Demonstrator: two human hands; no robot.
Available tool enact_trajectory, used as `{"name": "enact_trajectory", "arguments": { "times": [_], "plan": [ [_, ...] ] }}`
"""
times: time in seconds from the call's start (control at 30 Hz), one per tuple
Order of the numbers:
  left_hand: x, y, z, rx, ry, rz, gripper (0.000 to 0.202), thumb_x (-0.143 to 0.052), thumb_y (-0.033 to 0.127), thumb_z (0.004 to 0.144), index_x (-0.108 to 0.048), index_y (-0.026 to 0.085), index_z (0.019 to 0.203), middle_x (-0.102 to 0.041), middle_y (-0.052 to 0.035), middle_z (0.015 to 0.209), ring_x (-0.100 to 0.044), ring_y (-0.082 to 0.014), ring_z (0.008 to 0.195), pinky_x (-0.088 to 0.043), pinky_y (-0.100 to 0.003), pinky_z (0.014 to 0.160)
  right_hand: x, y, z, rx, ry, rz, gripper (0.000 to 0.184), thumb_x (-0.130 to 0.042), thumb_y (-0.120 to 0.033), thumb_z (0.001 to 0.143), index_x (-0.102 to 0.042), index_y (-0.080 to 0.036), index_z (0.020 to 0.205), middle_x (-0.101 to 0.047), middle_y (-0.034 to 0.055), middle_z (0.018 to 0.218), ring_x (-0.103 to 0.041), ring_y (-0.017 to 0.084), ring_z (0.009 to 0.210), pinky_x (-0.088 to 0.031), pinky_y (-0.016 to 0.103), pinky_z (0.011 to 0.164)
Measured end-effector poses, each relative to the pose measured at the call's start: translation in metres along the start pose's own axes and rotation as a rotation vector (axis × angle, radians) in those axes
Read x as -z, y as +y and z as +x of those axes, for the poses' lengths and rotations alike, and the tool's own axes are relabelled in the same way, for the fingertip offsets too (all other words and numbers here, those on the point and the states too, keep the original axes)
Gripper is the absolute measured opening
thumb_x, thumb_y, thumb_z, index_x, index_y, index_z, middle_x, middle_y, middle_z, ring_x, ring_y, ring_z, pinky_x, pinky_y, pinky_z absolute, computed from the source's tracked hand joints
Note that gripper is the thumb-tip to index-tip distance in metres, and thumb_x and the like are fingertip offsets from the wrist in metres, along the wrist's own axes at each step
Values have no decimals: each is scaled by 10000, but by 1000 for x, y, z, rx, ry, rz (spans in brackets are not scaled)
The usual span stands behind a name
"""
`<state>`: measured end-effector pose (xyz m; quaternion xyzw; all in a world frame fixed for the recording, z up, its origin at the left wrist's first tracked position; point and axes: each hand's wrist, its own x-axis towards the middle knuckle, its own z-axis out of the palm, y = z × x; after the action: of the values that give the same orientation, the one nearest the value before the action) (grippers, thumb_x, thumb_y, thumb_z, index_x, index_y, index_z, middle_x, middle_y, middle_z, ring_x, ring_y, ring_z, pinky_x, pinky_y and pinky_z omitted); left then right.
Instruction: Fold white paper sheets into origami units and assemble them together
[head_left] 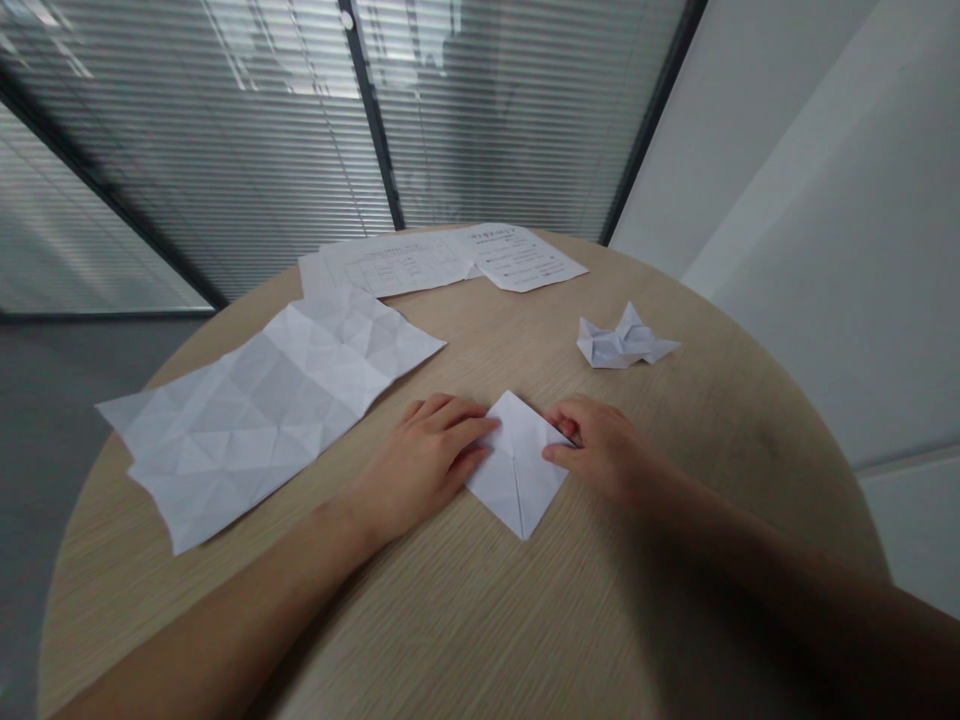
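A small white paper folded into a diamond shape (517,465) lies flat on the round wooden table (480,600), a crease running down its middle. My left hand (427,455) rests on its left corner, fingers stretched out flat and pressing the paper down. At the paper's right corner, my right hand (596,440) has its fingers curled, with thumb and forefinger pinching the edge.
A large creased white sheet (270,400) lies unfolded at the left. Two printed sheets (450,258) lie at the table's far side. A finished folded paper figure (624,340) sits at the right. Glass partitions with blinds stand behind; a white wall is at the right.
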<state>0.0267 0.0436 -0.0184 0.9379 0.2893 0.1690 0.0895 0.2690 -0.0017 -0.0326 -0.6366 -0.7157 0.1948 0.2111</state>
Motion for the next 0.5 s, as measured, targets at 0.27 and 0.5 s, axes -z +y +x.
{"name": "enact_trajectory", "arguments": {
  "times": [0.27,0.5],
  "plan": [
    [-3,-3,0,54,28,-26,259,-601,244,942,-670,201,1188,-687,-82,1173,-584,-273,1100,-479,-487,977,1,-9,-6,-19,75,-4,332,-710,-117,732,-646,-202,1046,-673,32,991,-568,159,779,-435,300,753],
    [-1,-2,1,77,24,-53,253,-623,255,930,-672,199,1172,-692,-78,1150,-587,-272,1090,-476,-480,971,8,-18,-6,-44,5,21,555,-691,-95,725,-591,-145,1268,-677,27,974,-495,111,604,-413,276,651]
  ]
}}
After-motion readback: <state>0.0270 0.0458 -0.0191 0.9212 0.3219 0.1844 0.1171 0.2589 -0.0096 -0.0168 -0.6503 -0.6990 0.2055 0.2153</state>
